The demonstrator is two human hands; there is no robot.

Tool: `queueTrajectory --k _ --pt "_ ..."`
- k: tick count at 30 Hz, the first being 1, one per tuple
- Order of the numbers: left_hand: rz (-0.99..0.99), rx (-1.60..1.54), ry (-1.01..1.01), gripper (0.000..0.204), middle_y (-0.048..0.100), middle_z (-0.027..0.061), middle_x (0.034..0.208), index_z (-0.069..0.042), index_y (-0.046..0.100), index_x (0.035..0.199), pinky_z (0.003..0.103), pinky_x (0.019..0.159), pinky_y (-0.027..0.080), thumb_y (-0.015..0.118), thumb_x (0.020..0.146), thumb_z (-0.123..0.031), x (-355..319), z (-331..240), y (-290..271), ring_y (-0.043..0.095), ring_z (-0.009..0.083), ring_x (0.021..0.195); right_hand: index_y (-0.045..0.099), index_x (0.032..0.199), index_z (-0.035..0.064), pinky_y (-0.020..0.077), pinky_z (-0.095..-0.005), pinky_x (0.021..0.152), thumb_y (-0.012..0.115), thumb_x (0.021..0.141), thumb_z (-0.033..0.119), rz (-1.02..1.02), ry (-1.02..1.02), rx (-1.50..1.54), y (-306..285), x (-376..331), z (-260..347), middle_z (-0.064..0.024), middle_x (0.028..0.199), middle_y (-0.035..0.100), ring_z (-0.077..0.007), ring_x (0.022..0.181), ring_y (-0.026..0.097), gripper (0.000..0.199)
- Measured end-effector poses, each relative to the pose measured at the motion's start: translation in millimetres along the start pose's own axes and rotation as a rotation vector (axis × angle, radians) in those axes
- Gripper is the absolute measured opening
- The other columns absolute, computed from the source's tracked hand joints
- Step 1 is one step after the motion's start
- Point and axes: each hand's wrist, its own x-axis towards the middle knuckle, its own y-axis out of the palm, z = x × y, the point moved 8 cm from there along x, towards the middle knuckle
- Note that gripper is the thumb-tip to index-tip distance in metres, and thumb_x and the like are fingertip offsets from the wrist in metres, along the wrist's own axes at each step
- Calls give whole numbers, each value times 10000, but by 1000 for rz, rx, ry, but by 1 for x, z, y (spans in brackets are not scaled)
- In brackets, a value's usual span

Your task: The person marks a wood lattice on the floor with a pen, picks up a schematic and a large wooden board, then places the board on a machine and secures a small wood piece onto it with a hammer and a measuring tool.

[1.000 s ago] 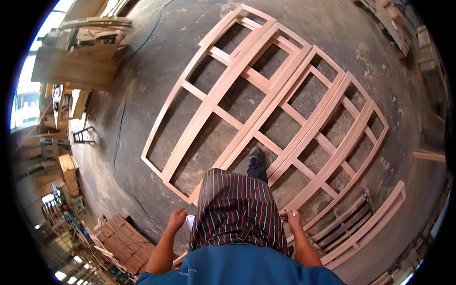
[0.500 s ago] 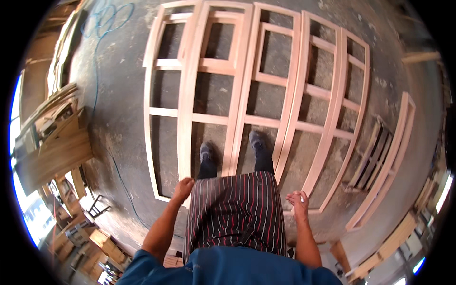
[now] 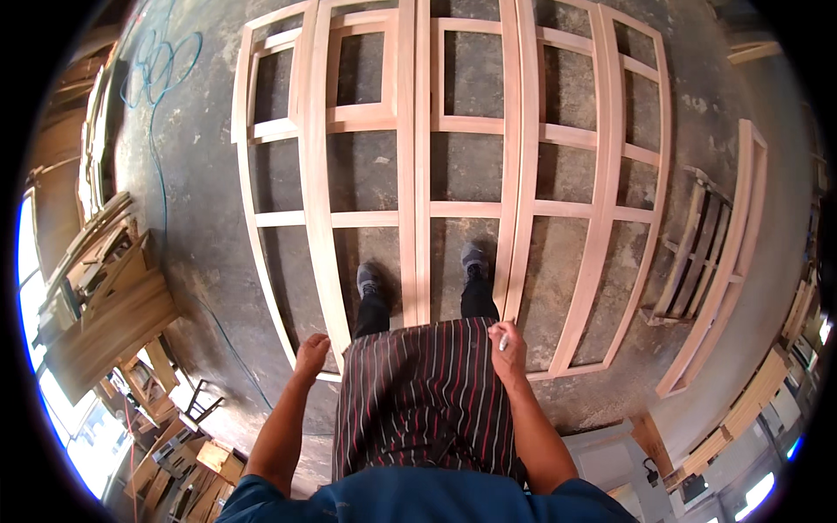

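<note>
White, one small stick (image 3: 503, 343) is gripped in the closed right hand (image 3: 513, 353) at the apron's (image 3: 418, 383) far right corner; the left hand (image 3: 312, 356) looks curled shut, as far as the view shows. Two shoes (image 3: 368, 280) stand inside five-column wooden framework (image 3: 407, 174), with one pallet (image 3: 689, 253) and one narrow frame (image 3: 741, 200) rightward, one blue hose (image 3: 163, 179) leftward.

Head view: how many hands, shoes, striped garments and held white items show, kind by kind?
Left hand, right hand: 2 hands
Left shoe, right shoe: 2 shoes
Striped garment: 1
Small white item in right hand: 1
Total: 6
</note>
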Motion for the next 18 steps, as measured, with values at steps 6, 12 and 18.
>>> queueTrajectory --k 6,12,18 --pt "152 357 201 380 683 238 1081 18 685 1077 430 898 509 578 906 -303 34 -88 98 648 385 1043 617 953 40 535 -381 719 588 954 200 190 25 69 88 45 -14 -137 844 702 -302 835 708 162" --pt "204 440 380 449 670 243 1100 11 680 1059 463 938 477 575 898 -395 164 -108 201 610 418 1083 613 954 22 539 -379 725 587 956 186 205 109 143 156 80 -73 -135 852 713 -283 823 716 165" --pt "110 323 220 613 612 253 1272 -26 606 1275 447 1034 426 541 912 -515 289 -81 259 536 417 1235 609 1003 5 545 -359 750 584 958 160 295 184 125 204 108 -92 -161 855 715 -272 842 724 163"
